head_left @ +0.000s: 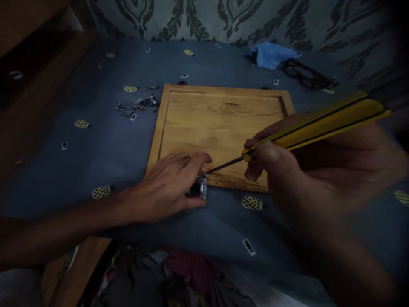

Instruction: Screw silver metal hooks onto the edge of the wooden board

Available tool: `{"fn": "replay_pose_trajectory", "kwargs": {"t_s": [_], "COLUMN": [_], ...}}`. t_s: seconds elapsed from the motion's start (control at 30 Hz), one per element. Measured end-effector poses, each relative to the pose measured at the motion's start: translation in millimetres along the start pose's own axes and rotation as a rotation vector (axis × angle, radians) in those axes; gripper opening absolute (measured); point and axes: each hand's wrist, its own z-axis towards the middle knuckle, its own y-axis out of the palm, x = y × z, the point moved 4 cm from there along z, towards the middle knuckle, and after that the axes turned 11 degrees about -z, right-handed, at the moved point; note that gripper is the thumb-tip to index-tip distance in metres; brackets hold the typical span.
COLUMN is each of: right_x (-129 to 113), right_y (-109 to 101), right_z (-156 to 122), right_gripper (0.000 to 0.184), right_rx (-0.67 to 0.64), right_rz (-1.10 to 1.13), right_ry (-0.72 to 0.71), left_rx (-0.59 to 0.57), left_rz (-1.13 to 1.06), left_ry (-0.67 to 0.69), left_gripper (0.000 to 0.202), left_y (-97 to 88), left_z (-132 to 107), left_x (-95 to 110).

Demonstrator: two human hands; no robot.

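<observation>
My left hand (pixel 169 185) pinches a small metal part (pixel 200 189) at the near edge of a wooden board (pixel 220 123), thumb below and fingers over it. My right hand (pixel 287 170) grips a screwdriver with a yellow and black handle (pixel 332 121). Its thin dark shaft (pixel 223 164) points left and its tip meets the metal part. The board lies on a blue cloth (pixel 111 149) with small printed spots.
A heap of small metal pieces (pixel 140 104) lies on the cloth left of the board. Behind the board at the right are a blue rag (pixel 271 55) and dark glasses (pixel 306 76). A patterned wall stands behind. Crumpled fabric (pixel 179 277) lies below the near edge.
</observation>
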Motion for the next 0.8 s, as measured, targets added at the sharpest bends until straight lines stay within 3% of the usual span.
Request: {"fn": "replay_pose_trajectory", "kwargs": {"t_s": [0.23,0.53,0.8], "right_x": [6.0,3.7,0.8], "right_y": [3.1,6.1,-0.9], "right_z": [-1.9,-1.6,-6.1], "right_gripper": [0.016,0.017,0.02], "right_rx": [-0.135,-0.165,-0.218], "right_rz": [0.022,0.056,-0.049], "right_ry": [0.022,0.005,-0.147], "left_rx": [0.021,0.019,0.026], "left_rz": [-0.006,-0.011,0.009], "left_ry": [-0.01,-0.018,-0.021], "left_gripper": [0.057,0.057,0.06], "left_y": [0.6,0.0,1.6], "left_z": [2.2,3.2,2.9], "left_x": [-0.4,1.1,-1.2]}}
